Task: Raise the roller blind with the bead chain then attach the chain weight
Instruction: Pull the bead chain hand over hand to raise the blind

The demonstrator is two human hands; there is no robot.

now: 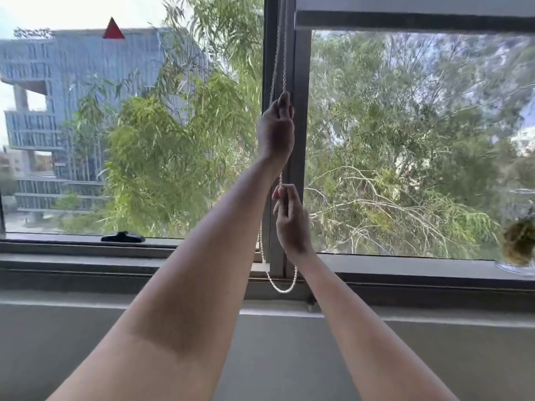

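Hands stacked on bead chain (283,68) at the window mullion (298,140): left hand (276,131) pinched shut high, right hand (291,218) closed lower, evidently for alternating pulls. Roller blind's hem bar (405,21) sits near top. Chain weight not visible.

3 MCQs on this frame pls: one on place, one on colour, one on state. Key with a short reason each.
1. Where is the left hand relative to the right hand?
A. Higher
B. Lower
C. Level

2. What colour is the looped bead chain?
A. Black
B. White
C. Red

3. How far up is the roller blind's dark bottom bar?
A. At the sill
B. Mid-pane
C. Near the top of the pane

Key: 1 A, it grips the chain well above the right hand. 2 B, the beads read white against the grey window frame. 3 C, nearly the whole right pane is uncovered.
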